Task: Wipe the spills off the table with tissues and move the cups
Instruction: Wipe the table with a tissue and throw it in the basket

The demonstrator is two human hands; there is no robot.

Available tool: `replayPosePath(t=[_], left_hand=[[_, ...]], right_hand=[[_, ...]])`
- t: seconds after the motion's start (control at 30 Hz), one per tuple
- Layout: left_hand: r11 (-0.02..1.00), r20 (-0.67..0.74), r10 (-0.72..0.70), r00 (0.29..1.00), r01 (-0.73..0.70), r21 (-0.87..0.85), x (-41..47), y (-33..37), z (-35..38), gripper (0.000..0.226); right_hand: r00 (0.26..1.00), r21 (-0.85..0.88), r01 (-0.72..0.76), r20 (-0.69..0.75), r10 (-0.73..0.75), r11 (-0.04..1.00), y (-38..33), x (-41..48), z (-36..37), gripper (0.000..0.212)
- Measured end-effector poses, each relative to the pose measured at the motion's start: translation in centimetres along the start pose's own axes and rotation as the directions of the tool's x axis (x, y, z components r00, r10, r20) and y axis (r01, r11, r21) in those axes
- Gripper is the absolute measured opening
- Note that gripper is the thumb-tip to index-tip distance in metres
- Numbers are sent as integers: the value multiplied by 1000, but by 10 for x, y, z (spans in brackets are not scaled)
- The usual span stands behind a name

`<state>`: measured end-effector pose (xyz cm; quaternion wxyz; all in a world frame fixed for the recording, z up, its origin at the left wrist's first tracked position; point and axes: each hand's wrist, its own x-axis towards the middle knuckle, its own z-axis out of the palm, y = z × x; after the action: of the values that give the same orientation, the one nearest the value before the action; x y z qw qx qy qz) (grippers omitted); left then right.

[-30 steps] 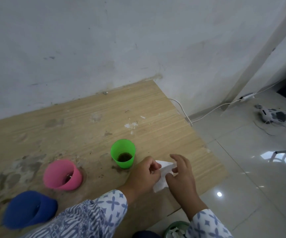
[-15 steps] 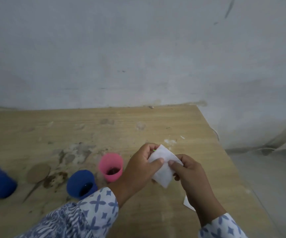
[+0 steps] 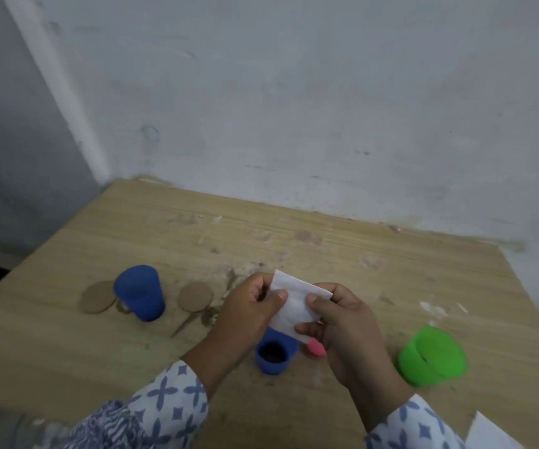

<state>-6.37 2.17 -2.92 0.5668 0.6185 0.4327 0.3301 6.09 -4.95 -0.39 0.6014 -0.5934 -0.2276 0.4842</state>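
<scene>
My left hand [image 3: 248,315] and my right hand [image 3: 346,332] both pinch a folded white tissue [image 3: 295,303] above the wooden table [image 3: 375,264]. Beneath my hands stands a small blue cup [image 3: 274,354] with dark liquid, and a pink cup [image 3: 316,347] shows only as a sliver behind my right hand. A taller blue cup [image 3: 140,291] stands to the left, with a wet ring at its base. A green cup [image 3: 431,354] stands to the right. Brown spill stains [image 3: 193,319] streak the table near the blue cups.
Two round brown coasters [image 3: 98,298] [image 3: 195,296] flank the taller blue cup. Another white tissue [image 3: 491,432] lies at the table's near right corner. White flecks [image 3: 435,307] mark the table at right. A pale wall runs along the far edge.
My view has swung left, so the left corner, the taller blue cup and coasters now show. Both hands have kept hold of the tissue and lifted it, unfolding it between them.
</scene>
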Motion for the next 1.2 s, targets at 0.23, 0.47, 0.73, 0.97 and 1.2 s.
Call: replayPosePath(t=[0.23, 0.47, 0.73, 0.97, 1.2], left_hand=[[994, 9, -71, 997, 70, 89, 26, -37, -84, 11], [972, 88, -187, 978, 172, 158, 52, -88, -130, 20], [942, 325, -68, 943, -46, 331, 49, -121, -144, 42], [733, 436, -77, 897, -245, 634, 49, -151, -154, 64], [526, 491, 0, 871, -418, 741, 56, -177, -154, 64]], right_hand=[[999, -71, -30, 35, 32, 997, 27, 20, 88, 14], [986, -330, -100, -158, 49, 939, 83, 40, 141, 16], [901, -394, -77, -420, -105, 916, 99, 55, 161, 9], [957, -839, -134, -248, -149, 528, 136, 79, 155, 30], [990, -972, -139, -130, 60, 192, 169, 93, 142, 45]])
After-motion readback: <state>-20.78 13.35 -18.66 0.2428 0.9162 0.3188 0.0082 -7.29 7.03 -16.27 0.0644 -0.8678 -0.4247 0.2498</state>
